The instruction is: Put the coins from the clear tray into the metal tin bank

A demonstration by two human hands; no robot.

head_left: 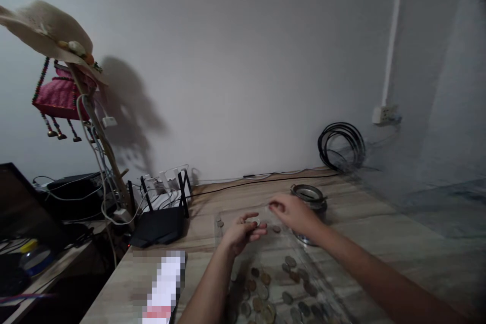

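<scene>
My left hand (243, 233) is turned partly palm up over the far end of a clear plastic tray (215, 235). Its fingers curl around a small shiny coin (258, 223). To its right, my right hand (290, 211) has its fingertips pinched together; whatever they hold is too small to make out. Just behind that hand stands a round metal-and-glass jar (308, 192), partly hidden by the hand and wrist. One coin (277, 229) lies between my hands. Many loose coins (266, 278), silvery and brownish, are spread over the nearer part of the tray.
A black router (159, 225) and white plugs and cables sit at the left back. A blurred-out white item (167, 283) lies left of the tray. Coiled black cable (341, 147) leans on the wall. A hat (53, 30) and pink bag (63, 93) hang on a stand.
</scene>
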